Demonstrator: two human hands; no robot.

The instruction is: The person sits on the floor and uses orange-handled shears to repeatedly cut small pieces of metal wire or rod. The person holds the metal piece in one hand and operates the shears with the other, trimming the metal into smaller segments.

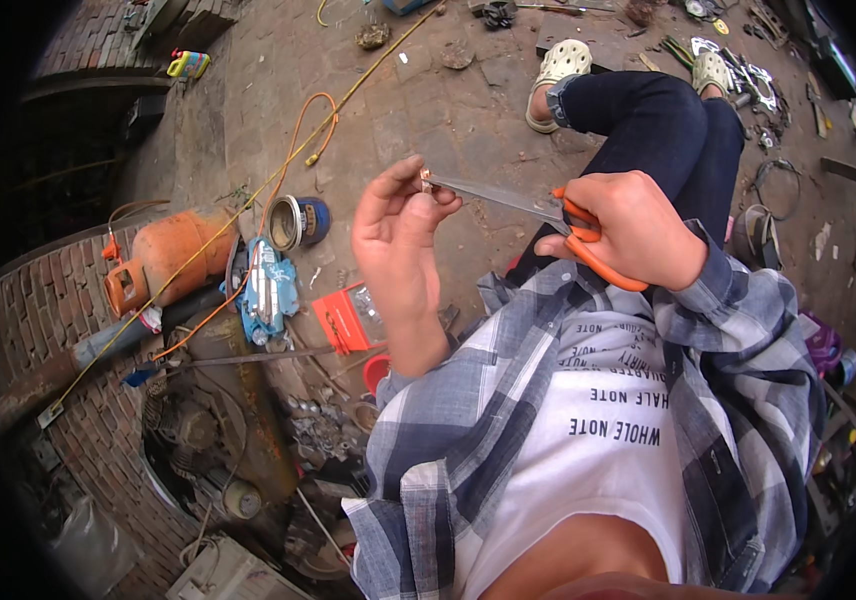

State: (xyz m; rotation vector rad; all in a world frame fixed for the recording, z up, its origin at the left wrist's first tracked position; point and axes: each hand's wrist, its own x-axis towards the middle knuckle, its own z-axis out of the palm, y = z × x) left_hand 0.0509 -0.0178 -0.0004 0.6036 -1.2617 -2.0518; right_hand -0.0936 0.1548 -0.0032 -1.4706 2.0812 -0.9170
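My right hand (pixel 638 222) grips a pair of scissors (pixel 503 197) by its orange handles, with fingers wrapped round the loops. The long grey blades point left and look nearly closed. Between the fingertips of my left hand (pixel 398 240) is a small, shiny copper-coloured piece (pixel 426 178), pinched and held upright. The blade tips reach this piece; whether they cut it or only touch it I cannot tell. Both hands are raised in front of my body, over the brick floor. My left fingers partly hide the small piece.
An orange gas cylinder (pixel 183 258) lies at left, crossed by a yellow cord (pixel 283 165). Nearby are an open tin can (pixel 298 222), a blue plastic-wrapped bundle (pixel 268 290) and a red box (pixel 343 318). Metal parts (pixel 748 80) litter the far right.
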